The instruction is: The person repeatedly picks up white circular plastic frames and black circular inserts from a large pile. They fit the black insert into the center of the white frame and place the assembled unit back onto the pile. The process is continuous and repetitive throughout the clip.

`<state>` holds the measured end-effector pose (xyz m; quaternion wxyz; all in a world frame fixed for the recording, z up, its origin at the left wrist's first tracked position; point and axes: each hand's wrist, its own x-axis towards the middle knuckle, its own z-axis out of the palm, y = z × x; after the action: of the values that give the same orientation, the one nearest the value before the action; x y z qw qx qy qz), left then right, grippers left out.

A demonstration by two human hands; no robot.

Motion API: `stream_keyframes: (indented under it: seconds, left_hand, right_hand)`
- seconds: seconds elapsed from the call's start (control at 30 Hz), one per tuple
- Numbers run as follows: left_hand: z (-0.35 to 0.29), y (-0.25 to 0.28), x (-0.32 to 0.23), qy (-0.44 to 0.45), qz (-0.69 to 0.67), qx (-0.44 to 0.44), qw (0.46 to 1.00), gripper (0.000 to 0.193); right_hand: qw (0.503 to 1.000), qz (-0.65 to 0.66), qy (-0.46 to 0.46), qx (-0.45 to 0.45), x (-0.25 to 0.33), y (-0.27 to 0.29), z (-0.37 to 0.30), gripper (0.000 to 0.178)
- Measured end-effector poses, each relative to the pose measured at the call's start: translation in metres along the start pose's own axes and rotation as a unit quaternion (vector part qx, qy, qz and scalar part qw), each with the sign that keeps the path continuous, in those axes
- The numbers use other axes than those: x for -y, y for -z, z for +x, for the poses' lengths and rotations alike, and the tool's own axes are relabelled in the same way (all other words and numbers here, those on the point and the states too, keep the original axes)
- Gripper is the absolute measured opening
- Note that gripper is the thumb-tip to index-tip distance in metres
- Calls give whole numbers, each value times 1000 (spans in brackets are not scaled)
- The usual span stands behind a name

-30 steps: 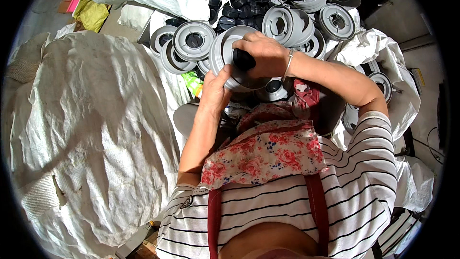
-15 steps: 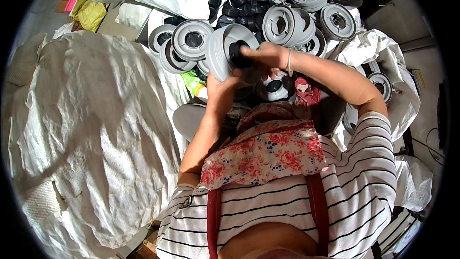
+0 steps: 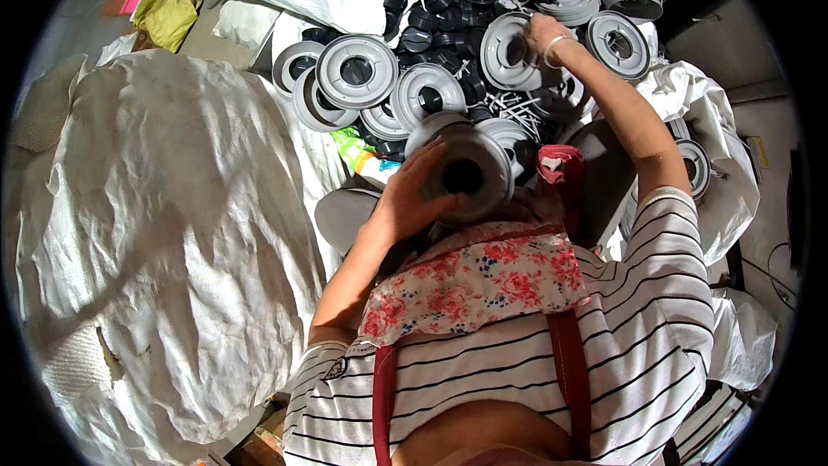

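Note:
My left hand [image 3: 412,197] has its thumb and fingers spread around a round grey plastic part [image 3: 494,171], held low above my lap. That part's centre is dark; whether it is a hole or a black cap, I cannot tell. Farther off to the right, my right hand [image 3: 547,35] grips the rim of a grey spoked ring [image 3: 498,59] on the pile, its fingertips partly hidden. Between the hands lies another grey ring [image 3: 440,80], and a grey part with a dark opening [image 3: 507,132] sits just beyond the held one.
Black round caps [image 3: 431,22] are heaped at the back, with several white sticks [image 3: 517,112] nearer. More grey rings [image 3: 356,71] lie left, others [image 3: 617,45] right. A large white woven sack [image 3: 181,242] stands left; a white bag [image 3: 716,121] stands right.
My right hand has left the black piece on the held part and reached away to a ring on the pile. The left hand has lowered toward my lap and turned.

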<state>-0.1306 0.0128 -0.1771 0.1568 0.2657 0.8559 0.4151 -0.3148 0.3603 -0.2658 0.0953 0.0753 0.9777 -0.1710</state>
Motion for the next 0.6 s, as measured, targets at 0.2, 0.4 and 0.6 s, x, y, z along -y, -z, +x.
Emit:
stream_keyframes:
  seconds: [0.2,0.4,0.6]
  left_hand:
    - [55,2,-8,-160,162,-66,972,61]
    - [73,8,3,-13,62,46,997,63]
    - [64,19,19,160,-359,-171,904,28]
  right_hand:
    - [992,36,116,-34,31,15,-21,45]
    - [975,110,184,51,59,0,-10,56]
    - [995,-42,64,58,65,-69,53,67]
